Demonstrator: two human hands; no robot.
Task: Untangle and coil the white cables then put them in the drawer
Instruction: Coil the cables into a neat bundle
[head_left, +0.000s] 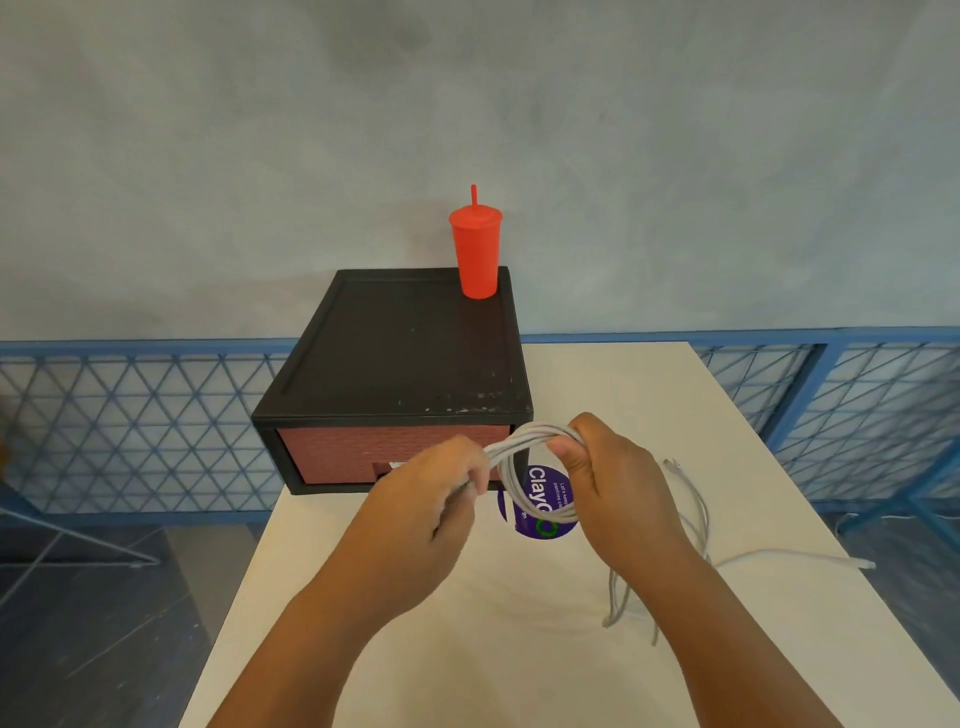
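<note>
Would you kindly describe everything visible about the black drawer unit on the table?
The drawer unit is a black, box-shaped case with a raised rim around its scuffed flat top. Its single reddish-brown, textured drawer front looks shut. It sits at the table's far left corner, overhanging the edge. A red tumbler stands on its back right corner.

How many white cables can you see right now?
2, possibly more: one coiled cable held between left hand and right hand; one loose cable on the table, partly hidden.
</note>
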